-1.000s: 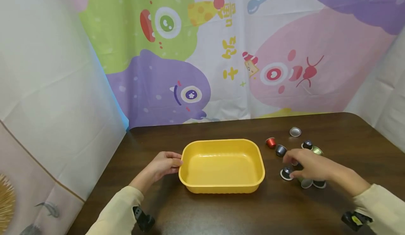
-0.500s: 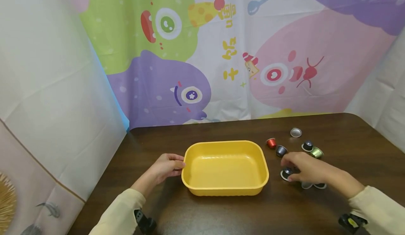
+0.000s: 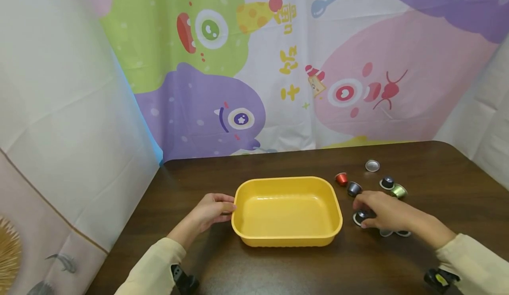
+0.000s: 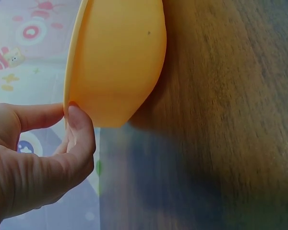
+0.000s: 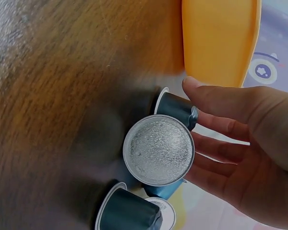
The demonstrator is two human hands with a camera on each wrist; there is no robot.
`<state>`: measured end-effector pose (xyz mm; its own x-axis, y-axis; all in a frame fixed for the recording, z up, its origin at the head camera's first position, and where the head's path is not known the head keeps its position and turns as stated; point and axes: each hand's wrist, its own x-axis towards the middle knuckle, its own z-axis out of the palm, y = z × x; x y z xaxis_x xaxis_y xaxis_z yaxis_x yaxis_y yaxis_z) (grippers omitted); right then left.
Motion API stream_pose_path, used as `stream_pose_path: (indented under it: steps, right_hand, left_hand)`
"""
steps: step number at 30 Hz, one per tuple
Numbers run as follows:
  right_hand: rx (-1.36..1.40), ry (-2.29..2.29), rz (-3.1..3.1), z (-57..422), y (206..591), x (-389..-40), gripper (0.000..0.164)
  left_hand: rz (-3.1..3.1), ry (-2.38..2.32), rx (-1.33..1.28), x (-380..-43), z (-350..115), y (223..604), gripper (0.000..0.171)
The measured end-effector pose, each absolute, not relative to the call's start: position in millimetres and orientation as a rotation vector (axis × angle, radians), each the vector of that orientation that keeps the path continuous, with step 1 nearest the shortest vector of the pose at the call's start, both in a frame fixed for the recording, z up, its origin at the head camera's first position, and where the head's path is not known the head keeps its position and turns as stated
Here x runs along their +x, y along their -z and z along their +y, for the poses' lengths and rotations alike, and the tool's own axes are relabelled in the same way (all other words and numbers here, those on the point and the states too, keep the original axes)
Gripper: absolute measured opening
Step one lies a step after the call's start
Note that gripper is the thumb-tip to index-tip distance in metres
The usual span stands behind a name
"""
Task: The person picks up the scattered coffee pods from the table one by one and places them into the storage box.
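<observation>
My left hand (image 3: pixel 211 211) pinches the left rim of a yellow plastic tray (image 3: pixel 288 242), thumb outside in the left wrist view. The tray has nothing in it. On the right, my right hand (image 3: pixel 383 211) reaches down over several coffee capsules. A dark capsule (image 5: pixel 175 109) stands rim-down between its thumb (image 5: pixel 216 98) and forefinger; I cannot tell whether they press on it. Beside that one, a capsule with a silver lid (image 5: pixel 158 151) faces the wrist camera. Below it is another dark capsule (image 5: pixel 129 211). In the head view the hand partly hides these capsules.
Beyond the right hand lie a red capsule (image 3: pixel 341 179), a dark grey capsule (image 3: pixel 354 189), a black capsule (image 3: pixel 387 183), a green capsule (image 3: pixel 399 191) and a silver-lidded one (image 3: pixel 372 166). A printed cloth (image 3: pixel 286 122) hangs behind the brown table (image 3: pixel 254 270).
My left hand has slid the tray a little to the right. The right hand has lowered slightly over the dark capsule and then stayed nearly still. The other capsules have kept their places.
</observation>
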<state>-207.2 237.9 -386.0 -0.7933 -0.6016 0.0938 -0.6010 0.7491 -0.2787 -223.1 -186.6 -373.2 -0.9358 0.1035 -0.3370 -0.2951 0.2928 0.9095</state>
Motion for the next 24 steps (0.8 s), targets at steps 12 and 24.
stream_pose_path:
  steps: [12, 24]
  right_hand:
    - [-0.977, 0.405, 2.970, 236.3, 391.2, -207.1, 0.033]
    - [-0.976, 0.416, 2.979, 235.8, 394.7, -205.9, 0.030]
  left_hand:
    - [2.242, -1.689, -0.190, -220.0, -185.5, 375.8, 0.028]
    - [2.223, -1.729, -0.202, -214.8, -184.9, 377.2, 0.028]
